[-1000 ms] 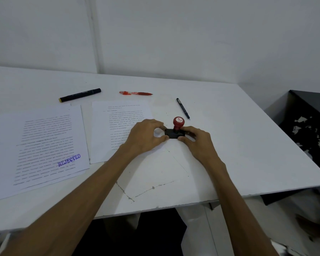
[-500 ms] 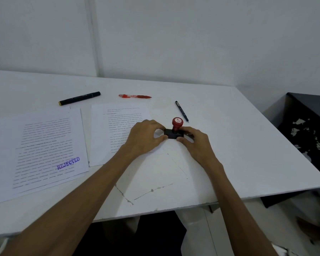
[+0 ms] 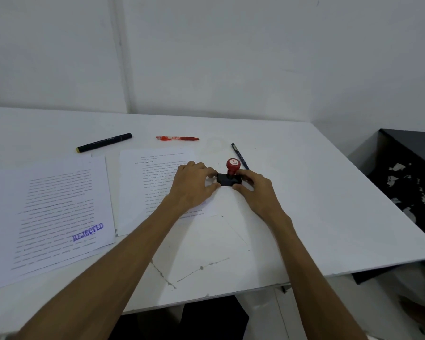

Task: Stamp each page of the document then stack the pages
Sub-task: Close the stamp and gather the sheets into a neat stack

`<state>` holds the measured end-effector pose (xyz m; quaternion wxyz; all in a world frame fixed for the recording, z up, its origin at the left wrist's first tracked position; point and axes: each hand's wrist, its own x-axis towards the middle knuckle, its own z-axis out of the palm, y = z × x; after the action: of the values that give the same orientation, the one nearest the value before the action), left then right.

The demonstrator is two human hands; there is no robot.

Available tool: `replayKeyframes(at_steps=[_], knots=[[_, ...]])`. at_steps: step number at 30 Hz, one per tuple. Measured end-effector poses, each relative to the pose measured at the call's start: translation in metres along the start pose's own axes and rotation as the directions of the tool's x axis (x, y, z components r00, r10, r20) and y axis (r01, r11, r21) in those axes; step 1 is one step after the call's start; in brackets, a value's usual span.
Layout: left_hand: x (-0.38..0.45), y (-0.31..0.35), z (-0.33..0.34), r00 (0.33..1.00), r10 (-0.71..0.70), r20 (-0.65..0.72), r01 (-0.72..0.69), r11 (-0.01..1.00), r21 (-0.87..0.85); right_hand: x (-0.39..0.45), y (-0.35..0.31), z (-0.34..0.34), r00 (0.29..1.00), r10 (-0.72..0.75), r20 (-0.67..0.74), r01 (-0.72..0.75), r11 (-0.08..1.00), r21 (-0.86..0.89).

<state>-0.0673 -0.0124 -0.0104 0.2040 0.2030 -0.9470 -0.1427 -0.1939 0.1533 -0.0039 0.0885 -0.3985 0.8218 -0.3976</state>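
Between the two grips: stamp [image 3: 230, 176] upright on the worktop [image 3: 329, 204], left hand [image 3: 194, 186] and right hand [image 3: 257, 190] each pinching its black base, presumably to steady it. Beneath the left grip, unstamped page [image 3: 155, 175]. Further left, stamped page [image 3: 59, 209], kept apart, likely pending stacking.

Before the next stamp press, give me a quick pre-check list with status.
1. Stamp on the table, red knob up: ok.
2. Both hands on it: left hand and right hand pinch the black base from either side: ok.
3. Unstamped page lies flat under the left hand: ok.
4. Stamp over that page: not ok, it sits at the page's right edge; overlap cannot be told.
5. Stamped page marked REJECTED lies apart, to the left: ok.
6. Ink on the stamp face: cannot tell, face hidden.
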Motion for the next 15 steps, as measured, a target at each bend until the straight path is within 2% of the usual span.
replayKeyframes(at_steps=[7, 15], knots=[[-0.005, 0.000, -0.016, 1.000, -0.017, -0.018, 0.016, 0.997, -0.071, -0.015, 0.001, 0.001, 0.995, 0.055, -0.085, -0.045, 0.992, 0.116], [-0.037, -0.028, -0.041, 0.990, -0.132, -0.050, 0.123, 0.981, -0.149, -0.055, -0.002, 0.005, 0.975, 0.138, -0.174, -0.094, 0.967, 0.238]])
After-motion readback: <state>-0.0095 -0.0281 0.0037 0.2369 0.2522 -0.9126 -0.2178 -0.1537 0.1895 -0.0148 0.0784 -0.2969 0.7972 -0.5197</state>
